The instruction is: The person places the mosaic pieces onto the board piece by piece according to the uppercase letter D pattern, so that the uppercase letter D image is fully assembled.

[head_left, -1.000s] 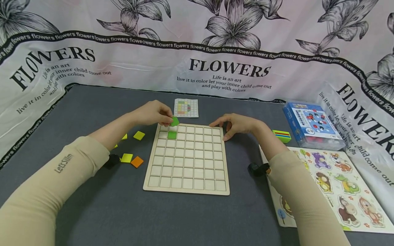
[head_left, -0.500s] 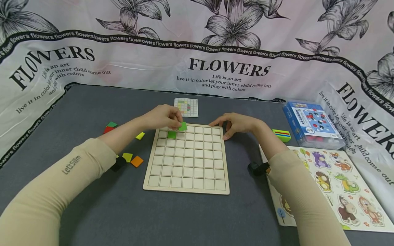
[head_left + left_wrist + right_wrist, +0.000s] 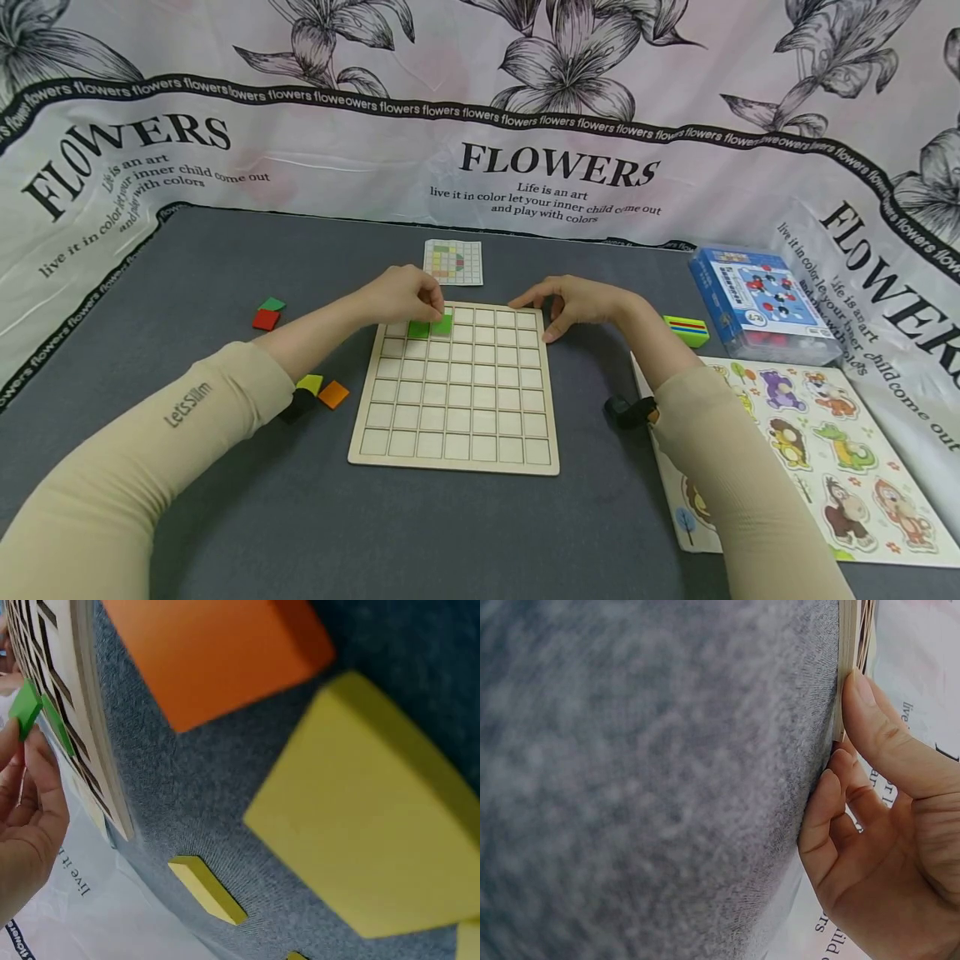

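Note:
My left hand (image 3: 403, 296) pinches a green square tile (image 3: 26, 707) between thumb and fingertips, low over the upper left of a wooden grid board (image 3: 453, 469). Another green tile (image 3: 418, 331) lies in a cell just left of it. In the left wrist view the pinched tile is tilted, its lower edge near the board. My right hand (image 3: 577, 302) holds the board's far right corner, index finger along the far edge and thumb (image 3: 866, 694) against the right side. My left fingers partly hide the far left cells.
Left of the board lie an orange tile (image 3: 333, 395), yellow tiles (image 3: 367, 817), a red tile (image 3: 266, 320) and a dark green tile (image 3: 272, 304). A pattern card (image 3: 453, 262) sits beyond it. Rightward are striped blocks (image 3: 686, 332), a plastic box (image 3: 772, 304) and an animal puzzle board (image 3: 813, 450).
My left hand has moved right and toward the near side, bringing the green tile from beyond the board's far edge down beside the other green tile. The right hand stays at the corner.

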A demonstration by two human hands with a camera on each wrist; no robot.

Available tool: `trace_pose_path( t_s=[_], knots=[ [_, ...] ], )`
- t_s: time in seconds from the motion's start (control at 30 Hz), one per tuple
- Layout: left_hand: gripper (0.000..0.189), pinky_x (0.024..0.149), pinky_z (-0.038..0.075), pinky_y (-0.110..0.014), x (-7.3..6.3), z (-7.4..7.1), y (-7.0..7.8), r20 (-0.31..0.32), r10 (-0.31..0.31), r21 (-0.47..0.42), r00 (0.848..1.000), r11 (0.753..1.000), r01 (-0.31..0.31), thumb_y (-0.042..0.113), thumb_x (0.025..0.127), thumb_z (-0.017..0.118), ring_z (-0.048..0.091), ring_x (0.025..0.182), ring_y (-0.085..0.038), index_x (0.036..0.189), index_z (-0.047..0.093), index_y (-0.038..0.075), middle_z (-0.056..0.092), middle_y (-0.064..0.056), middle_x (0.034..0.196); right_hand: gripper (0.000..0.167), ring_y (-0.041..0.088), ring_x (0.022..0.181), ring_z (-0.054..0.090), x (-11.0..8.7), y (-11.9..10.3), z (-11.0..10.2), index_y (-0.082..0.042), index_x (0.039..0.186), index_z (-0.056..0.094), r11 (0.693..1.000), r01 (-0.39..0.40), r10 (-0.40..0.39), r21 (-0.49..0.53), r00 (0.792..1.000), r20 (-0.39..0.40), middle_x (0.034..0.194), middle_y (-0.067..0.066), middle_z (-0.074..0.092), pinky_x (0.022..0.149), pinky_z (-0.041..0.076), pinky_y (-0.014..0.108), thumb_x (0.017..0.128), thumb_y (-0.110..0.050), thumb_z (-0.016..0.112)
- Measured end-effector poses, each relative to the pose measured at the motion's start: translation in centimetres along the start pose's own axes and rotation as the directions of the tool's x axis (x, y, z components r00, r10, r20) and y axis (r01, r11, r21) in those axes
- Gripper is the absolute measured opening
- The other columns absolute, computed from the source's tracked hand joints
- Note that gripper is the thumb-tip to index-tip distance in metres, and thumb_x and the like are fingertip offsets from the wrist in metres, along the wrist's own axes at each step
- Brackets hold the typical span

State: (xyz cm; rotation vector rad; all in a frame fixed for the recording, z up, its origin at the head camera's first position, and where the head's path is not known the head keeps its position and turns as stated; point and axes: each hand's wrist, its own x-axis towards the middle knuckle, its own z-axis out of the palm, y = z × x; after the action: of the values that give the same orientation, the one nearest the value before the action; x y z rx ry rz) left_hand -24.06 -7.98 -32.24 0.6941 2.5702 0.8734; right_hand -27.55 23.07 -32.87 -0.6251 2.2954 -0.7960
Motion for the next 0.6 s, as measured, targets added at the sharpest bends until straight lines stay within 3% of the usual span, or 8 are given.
trace_pose_path(
  t_s=[0.13, 0.6],
  knots=[
    [0.007, 0.069, 0.044, -0.026, 0.08, 0.34, -0.11, -0.004, -0.027, 0.01, 1.0, 1.0, 0.027, 0.013, 0.092, 0.068, 0.056, 0.074, -0.015, 0.094, 0.07, 0.006, 0.068, -0.006, 0.084, 0.07, 0.024, 0.084, 0.049, -0.01, 0.0, 0.0, -0.018, 0.14, 0.057, 1.0, 0.004, -0.004, 0.009, 1.0, 0.006, 0.132, 0.017, 0.046, 0.077, 0.048, 0.034, 0.076, -0.009, 0.084],
    [0.007, 0.067, 0.041, -0.026, 0.21, 1.05, -0.08, -0.007, -0.016, 0.046, 1.0, 0.999, 0.016, 0.014, 0.09, 0.071, 0.052, 0.074, -0.016, 0.088, 0.069, 0.008, 0.066, -0.005, 0.083, 0.069, 0.025, 0.086, 0.049, -0.13, -0.15, 0.0, -0.017, 0.14, 0.057, 1.0, 0.004, -0.004, -0.007, 1.0, 0.001, 0.132, 0.017, 0.048, 0.078, 0.047, 0.035, 0.077, -0.009, 0.083]
  ],
)
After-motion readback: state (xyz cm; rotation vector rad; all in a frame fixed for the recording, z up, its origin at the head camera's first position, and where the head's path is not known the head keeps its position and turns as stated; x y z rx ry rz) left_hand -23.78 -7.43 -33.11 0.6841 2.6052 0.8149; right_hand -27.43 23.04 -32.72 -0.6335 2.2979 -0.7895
